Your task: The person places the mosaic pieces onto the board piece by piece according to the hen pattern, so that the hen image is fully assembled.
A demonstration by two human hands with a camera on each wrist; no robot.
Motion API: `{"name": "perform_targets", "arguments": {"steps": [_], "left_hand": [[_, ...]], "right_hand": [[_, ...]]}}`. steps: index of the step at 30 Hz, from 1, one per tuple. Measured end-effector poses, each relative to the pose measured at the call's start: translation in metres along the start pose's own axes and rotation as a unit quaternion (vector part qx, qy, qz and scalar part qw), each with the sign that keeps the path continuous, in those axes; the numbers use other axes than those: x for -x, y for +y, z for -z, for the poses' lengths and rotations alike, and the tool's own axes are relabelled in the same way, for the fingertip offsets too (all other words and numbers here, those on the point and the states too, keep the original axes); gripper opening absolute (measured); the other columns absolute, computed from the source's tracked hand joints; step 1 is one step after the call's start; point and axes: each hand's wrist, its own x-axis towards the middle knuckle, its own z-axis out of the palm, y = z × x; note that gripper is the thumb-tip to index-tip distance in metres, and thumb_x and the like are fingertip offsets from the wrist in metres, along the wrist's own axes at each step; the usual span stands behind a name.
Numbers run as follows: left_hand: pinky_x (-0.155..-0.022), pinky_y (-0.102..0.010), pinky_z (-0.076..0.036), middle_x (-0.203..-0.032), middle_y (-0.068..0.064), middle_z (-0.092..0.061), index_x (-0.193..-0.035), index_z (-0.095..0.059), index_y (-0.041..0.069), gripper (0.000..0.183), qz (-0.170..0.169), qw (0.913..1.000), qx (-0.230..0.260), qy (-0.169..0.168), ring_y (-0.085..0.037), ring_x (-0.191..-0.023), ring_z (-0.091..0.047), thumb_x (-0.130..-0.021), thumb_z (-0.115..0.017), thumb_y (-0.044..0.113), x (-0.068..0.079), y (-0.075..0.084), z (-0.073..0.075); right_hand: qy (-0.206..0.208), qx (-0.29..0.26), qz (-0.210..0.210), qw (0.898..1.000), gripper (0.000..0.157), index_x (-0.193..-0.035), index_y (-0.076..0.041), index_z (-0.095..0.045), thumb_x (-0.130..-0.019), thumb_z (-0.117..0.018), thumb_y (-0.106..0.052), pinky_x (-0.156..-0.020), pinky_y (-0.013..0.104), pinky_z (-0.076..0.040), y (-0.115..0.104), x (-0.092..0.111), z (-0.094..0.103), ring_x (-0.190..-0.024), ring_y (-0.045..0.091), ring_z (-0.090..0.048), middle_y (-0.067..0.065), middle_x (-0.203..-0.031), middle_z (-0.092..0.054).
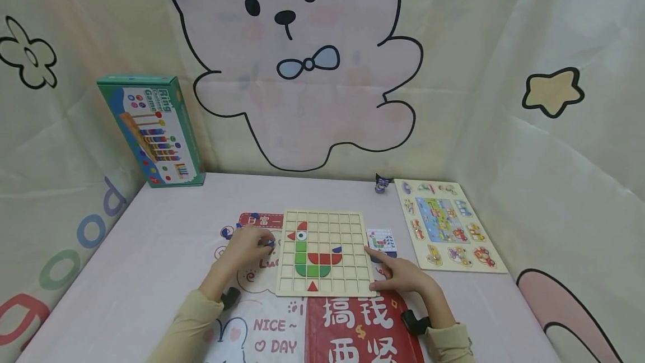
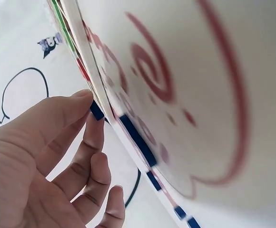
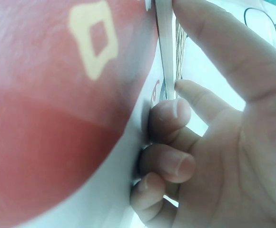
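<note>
A pale wooden grid board (image 1: 347, 228) lies in front of me, bearing red, green and white tiles in a bird shape. One blue tile (image 1: 337, 250) sits above the red ones, and a red triangle tile (image 1: 312, 286) is in the bottom row. Beside the board's left edge, my left hand (image 1: 248, 248) pinches a small dark blue tile (image 2: 96, 111) between thumb and fingertips. My right hand (image 1: 400, 274) touches the board's right edge with index finger and thumb, apart from each other; its other fingers bend loosely beside the edge in the right wrist view.
Several loose blue tiles (image 2: 138, 138) lie on the printed mat (image 1: 277, 324). A small pattern card (image 1: 381, 240) lies right of the board. Farther right is a picture puzzle board (image 1: 413, 223), with a small dark figure (image 1: 382, 184) behind. A green box (image 1: 156, 133) stands back left.
</note>
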Motion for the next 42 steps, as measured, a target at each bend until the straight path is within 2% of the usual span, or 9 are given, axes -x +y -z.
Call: {"name": "perform_targets", "arguments": {"steps": [10,20,28,33,38,42], "left_hand": [[-0.066,-0.028,-0.039,-0.076,0.01,-0.062,-0.092,-0.072,0.02,0.019,-0.006,0.9996,0.013,-0.024,-0.009,-0.07,-0.048,-0.074,-0.074,0.019,-0.014,0.02,-0.01],[-0.073,-0.031,-0.043,-0.08,0.005,-0.067,-0.091,-0.073,0.016,0.016,-0.066,0.9973,0.024,-0.022,-0.01,-0.076,-0.053,-0.076,-0.074,0.02,-0.028,0.039,-0.021],[-0.069,-0.028,-0.042,-0.078,0.006,-0.066,-0.091,-0.074,0.017,0.014,-0.099,0.9945,0.004,-0.034,-0.01,-0.074,-0.053,-0.077,-0.073,0.021,-0.039,0.055,-0.028],[-0.071,-0.032,-0.04,-0.08,0.006,-0.068,-0.091,-0.073,0.018,0.016,-0.11,0.9929,-0.002,-0.045,-0.013,-0.078,-0.054,-0.075,-0.073,0.018,-0.047,0.065,-0.032],[-0.079,-0.038,-0.04,-0.083,0.007,-0.068,-0.094,-0.073,0.02,0.018,-0.101,0.9925,-0.002,-0.068,-0.014,-0.084,-0.055,-0.077,-0.072,0.019,-0.055,0.075,-0.039],[-0.078,-0.036,-0.038,-0.085,0.009,-0.069,-0.095,-0.073,0.023,0.017,-0.104,0.9913,-0.02,-0.078,-0.014,-0.083,-0.053,-0.078,-0.07,0.021,-0.061,0.084,-0.043]], "right_hand": [[-0.003,-0.007,-0.01,1.0,0.085,-0.145,-0.026,-0.031,-0.073,-0.072,-0.048,-0.054,0.027,-0.031,-0.002,0.0,0.001,-0.053,0.011,-0.032,-0.001,-0.06,-0.042],[-0.004,-0.008,-0.011,1.0,0.085,-0.145,-0.025,-0.031,-0.074,-0.072,-0.048,-0.055,0.028,-0.031,-0.002,0.0,0.001,-0.053,0.012,-0.032,-0.001,-0.061,-0.042],[-0.003,-0.003,-0.01,1.0,0.086,-0.145,-0.026,-0.031,-0.073,-0.072,-0.049,-0.054,0.027,-0.031,-0.001,-0.001,0.0,-0.052,0.011,-0.032,-0.002,-0.06,-0.042],[-0.002,-0.004,-0.006,1.0,0.086,-0.145,-0.025,-0.031,-0.073,-0.072,-0.048,-0.052,0.026,-0.031,-0.001,-0.001,0.0,-0.051,0.01,-0.031,-0.003,-0.058,-0.041],[-0.002,-0.003,-0.005,1.0,0.086,-0.145,-0.025,-0.031,-0.073,-0.072,-0.049,-0.052,0.025,-0.03,-0.001,-0.001,0.0,-0.051,0.01,-0.031,-0.003,-0.058,-0.041],[-0.001,0.001,-0.011,1.0,0.086,-0.145,-0.026,-0.031,-0.073,-0.072,-0.049,-0.054,0.027,-0.031,-0.001,-0.001,-0.001,-0.053,0.011,-0.032,-0.002,-0.06,-0.041]]}}
